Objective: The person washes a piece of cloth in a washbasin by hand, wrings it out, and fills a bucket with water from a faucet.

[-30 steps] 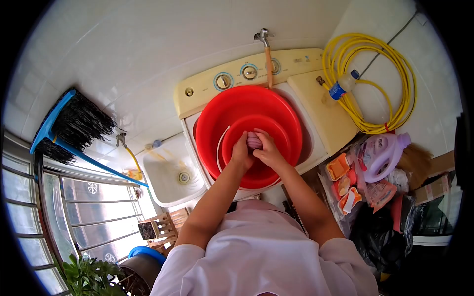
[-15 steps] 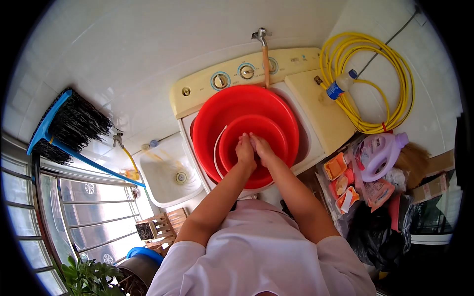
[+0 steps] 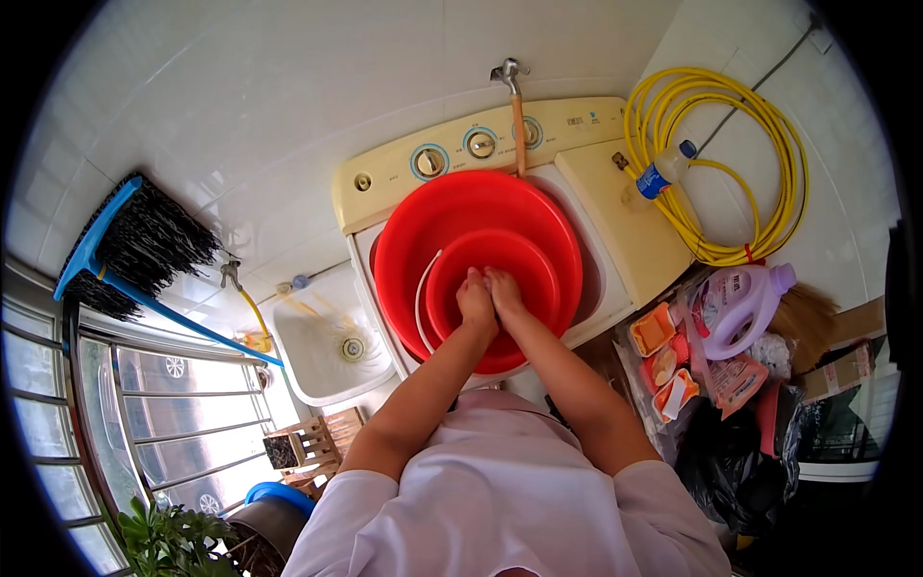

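Note:
A small red bucket with a white handle sits inside a large red basin. The basin rests on the washing machine. Over the small bucket, my left hand and my right hand are pressed together, fingers closed. Between them a sliver of a pale purple cloth shows; the rest of it is hidden by the hands.
To the left are a white sink and a blue mop. At the right hang a yellow hose and a plastic bottle, above a purple detergent jug. A tap is on the wall behind.
The purple cloth, plainly visible between my hands earlier, is now nearly covered. My hands have come closer together, with the fingers closed in around it.

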Demonstrator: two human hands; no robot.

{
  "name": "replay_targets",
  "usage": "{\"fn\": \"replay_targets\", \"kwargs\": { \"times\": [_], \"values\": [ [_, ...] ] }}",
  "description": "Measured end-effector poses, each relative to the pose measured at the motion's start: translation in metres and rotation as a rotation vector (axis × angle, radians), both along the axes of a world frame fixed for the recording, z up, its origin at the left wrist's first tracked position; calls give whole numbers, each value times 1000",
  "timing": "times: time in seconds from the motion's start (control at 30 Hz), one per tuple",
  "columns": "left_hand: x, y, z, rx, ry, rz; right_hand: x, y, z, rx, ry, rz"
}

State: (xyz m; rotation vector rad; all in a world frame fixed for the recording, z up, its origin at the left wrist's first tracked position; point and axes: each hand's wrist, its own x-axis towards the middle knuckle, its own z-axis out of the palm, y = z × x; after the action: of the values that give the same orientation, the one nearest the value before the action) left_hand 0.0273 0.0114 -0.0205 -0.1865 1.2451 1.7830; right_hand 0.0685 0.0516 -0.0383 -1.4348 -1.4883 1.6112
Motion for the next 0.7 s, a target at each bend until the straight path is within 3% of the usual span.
{"fn": "replay_targets", "kwargs": {
  "times": [0.13, 0.23, 0.33, 0.37, 0.43, 0.47, 0.5, 0.57, 0.6, 0.63, 0.7],
  "values": [
    [-1, -3, 2, 0, 18, -38, -1, -2, 6, -13, 38, -48],
    [-5, -4, 20, 52, -47, -74, 11, 5, 34, -47, -44, 119],
    [-26, -8, 44, 231, 125, -407, 31, 13, 78, 797, -124, 219],
    [-33, -11, 55, 227, 120, -401, 40, 14, 100, 1050, -132, 190],
    [-44, -19, 90, 144, 284, -564, 58, 17, 130, 1262, -413, 190],
    [-50, -20, 95, 165, 371, -532, 68, 21, 127, 1259, -594, 217],
    [-58, -23, 100, 166, 369, -528, 73, 24, 124, 1261, -593, 221],
    [-75, -28, 106, 141, 751, -691, 78, 27, 115, 662, -923, 495],
    [-80, -32, 107, 162, 836, -669, 76, 32, 111, 519, -959, 523],
    [-84, -38, 107, 161, 835, -665, 76, 35, 104, 522, -959, 526],
    [-91, -55, 109, 161, 1409, -633, 73, 43, 96, 669, -748, 499]
  ]
}}
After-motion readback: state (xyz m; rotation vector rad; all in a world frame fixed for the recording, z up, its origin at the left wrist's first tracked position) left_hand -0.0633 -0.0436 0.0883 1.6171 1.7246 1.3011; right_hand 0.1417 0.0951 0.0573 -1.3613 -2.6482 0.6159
